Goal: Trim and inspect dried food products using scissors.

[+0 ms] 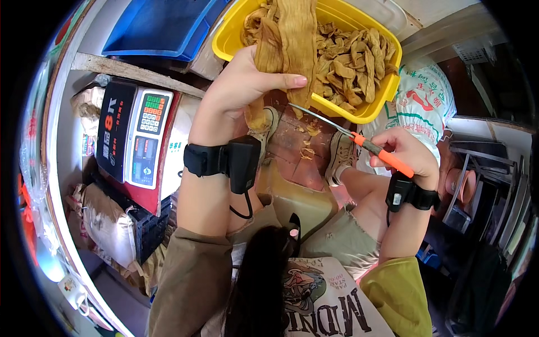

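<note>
Long, flat strips of brown dried or pickled vegetable [298, 46] hang from my left hand [248, 82], whose thumb lies across them over the near rim of a yellow plastic tub [351, 113]. My right hand [404, 149] holds scissors with orange-wrapped handles [372, 147]. Their blades point up and left, with the tip beside the lower end of the strips; whether the blades are parted I cannot tell. Inside the tub lies a heap of similar brown, wrinkled pieces [353, 63]. Small yellow-brown scraps [309, 149] lie on the red tiled floor between my shoes.
A digital price scale [145, 139] stands on a red board at left, below a blue plastic bin [151, 25]. Printed woven sacks [425, 101] stand right of the tub. Folded metal-framed stools [484, 181] are at far right. A tan plastic stool [294, 202] is between my legs.
</note>
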Demonstrator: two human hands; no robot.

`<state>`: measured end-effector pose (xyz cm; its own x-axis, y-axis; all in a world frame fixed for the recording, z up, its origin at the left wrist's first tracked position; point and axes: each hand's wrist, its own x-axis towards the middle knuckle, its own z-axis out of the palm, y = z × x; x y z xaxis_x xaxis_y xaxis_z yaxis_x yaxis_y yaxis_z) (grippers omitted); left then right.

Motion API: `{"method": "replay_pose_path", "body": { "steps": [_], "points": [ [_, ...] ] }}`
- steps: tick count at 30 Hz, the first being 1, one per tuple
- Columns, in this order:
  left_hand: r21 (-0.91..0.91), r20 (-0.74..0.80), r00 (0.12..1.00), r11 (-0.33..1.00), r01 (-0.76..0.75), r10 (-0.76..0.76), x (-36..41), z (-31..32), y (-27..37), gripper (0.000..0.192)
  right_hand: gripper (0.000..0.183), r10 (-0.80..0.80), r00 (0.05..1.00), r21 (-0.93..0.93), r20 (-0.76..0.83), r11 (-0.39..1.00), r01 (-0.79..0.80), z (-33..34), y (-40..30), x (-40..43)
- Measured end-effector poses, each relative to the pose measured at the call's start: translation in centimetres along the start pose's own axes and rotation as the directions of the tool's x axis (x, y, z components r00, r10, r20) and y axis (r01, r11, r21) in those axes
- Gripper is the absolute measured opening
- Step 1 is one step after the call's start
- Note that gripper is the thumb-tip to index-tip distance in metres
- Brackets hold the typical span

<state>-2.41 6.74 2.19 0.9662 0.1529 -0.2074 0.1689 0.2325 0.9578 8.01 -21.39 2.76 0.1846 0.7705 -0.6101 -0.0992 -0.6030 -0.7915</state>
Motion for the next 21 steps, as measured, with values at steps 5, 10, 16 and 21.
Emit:
{"method": "replay_pose_path", "body": {
  "steps": [5, 10, 16, 21],
  "points": [
    [0.0, -0.015, 1.0, 1.0, 0.005, -0.005, 0.2, 0.3, -0.1, 0.044, 0.029, -0.004, 0.999, 0.046, -0.052, 0.999, 0.006, 0.5, 0.1, 0.1],
    [0.052, 0.064, 0.998, 0.998, -0.028, 0.024, 0.3, 0.7, -0.3, 0.041, 0.031, 0.047, 0.999, 0.034, -0.01, 0.998, -0.047, 0.8, -0.6, 0.6],
    [0.085, 0.028, 1.0, 0.996, 0.007, -0.009, 0.8, 0.4, -0.7, 0.039, 0.035, 0.076, 0.997, -0.017, -0.005, 0.997, -0.076, 0.7, -0.6, 0.6],
    [0.035, -0.051, 0.997, 0.998, -0.05, 0.051, 1.1, 0.5, -1.0, 0.04, 0.043, 0.134, 0.989, -0.126, -0.068, 0.982, -0.142, 0.5, 0.5, 1.7]
  ]
}}
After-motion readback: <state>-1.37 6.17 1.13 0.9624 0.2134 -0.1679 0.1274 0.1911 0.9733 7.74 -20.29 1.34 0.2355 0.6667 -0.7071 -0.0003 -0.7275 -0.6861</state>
